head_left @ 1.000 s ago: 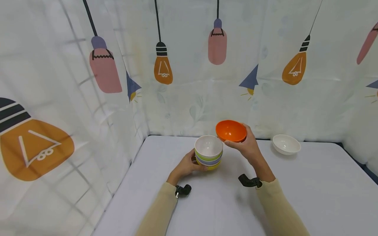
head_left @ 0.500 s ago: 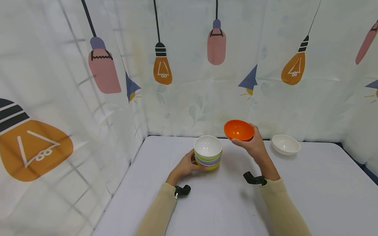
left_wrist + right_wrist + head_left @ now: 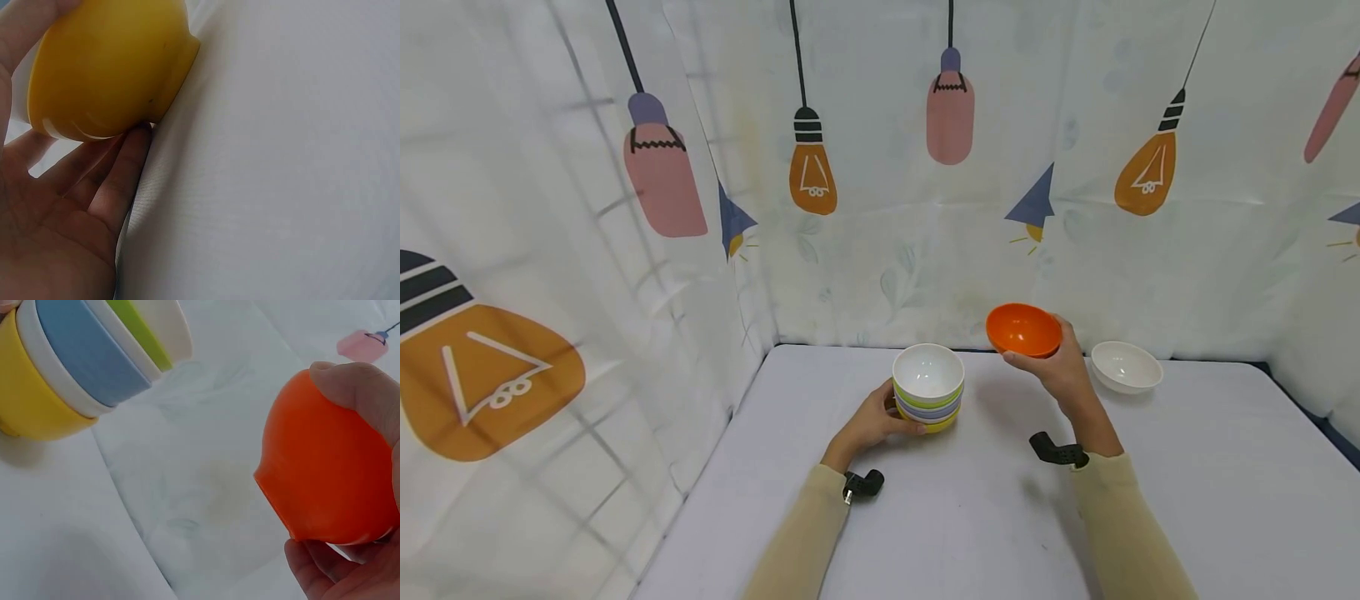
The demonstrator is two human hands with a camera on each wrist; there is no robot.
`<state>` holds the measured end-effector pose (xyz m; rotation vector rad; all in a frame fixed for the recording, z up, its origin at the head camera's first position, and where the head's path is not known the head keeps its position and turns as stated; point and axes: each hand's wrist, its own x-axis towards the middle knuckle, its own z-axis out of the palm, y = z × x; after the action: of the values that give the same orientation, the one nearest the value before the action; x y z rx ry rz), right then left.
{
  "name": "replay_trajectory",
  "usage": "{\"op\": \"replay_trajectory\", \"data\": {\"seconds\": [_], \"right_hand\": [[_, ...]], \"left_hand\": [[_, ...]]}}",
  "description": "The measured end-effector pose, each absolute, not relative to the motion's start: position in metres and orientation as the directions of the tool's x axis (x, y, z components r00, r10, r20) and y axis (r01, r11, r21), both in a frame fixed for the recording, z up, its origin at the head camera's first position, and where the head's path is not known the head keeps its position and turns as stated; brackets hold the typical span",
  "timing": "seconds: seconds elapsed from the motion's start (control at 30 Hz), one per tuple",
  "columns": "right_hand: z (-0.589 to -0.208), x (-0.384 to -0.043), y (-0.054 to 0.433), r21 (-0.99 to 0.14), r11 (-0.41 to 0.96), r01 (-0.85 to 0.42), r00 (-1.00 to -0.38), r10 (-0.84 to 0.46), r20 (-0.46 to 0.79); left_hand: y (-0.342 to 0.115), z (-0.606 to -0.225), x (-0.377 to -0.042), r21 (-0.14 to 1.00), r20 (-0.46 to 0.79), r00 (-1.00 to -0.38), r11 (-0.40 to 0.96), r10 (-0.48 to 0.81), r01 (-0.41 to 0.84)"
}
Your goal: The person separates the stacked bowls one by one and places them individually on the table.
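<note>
A stack of nested bowls point(image 3: 928, 375) stands on the table, white on top, with green, blue, white and yellow bands below. My left hand point(image 3: 874, 422) holds the stack at its left side; in the left wrist view its thumb and fingers go round the yellow bowl point(image 3: 112, 69), whose foot rests on the table. Up in the air to the right of the stack, an orange bowl point(image 3: 1024, 330) is gripped by my right hand point(image 3: 1063, 367). The right wrist view shows the thumb near this bowl's rim and fingers under it, apart from the stack.
A single white bowl point(image 3: 1126, 367) stands at the back right of the white table point(image 3: 970, 517). Behind the table's far edge hangs a pale curtain point(image 3: 880, 250) printed with lamps. Each wrist wears a black camera mount.
My right hand has carried the orange bowl to the right, away from the stack and closer to the white bowl. My left hand and the stack have stayed in place.
</note>
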<state>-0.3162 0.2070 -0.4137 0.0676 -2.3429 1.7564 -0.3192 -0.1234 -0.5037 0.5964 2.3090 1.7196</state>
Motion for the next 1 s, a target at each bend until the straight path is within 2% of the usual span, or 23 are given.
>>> {"op": "replay_trajectory", "data": {"seconds": [1.0], "right_hand": [[-0.447, -0.329, 0.233, -0.956, 0.271, -0.111, -0.984, 0.104, 0.144]], "left_hand": [[-0.123, -0.502, -0.318, 0.951, 0.071, -0.898, 0.241, 0.435, 0.192]]}}
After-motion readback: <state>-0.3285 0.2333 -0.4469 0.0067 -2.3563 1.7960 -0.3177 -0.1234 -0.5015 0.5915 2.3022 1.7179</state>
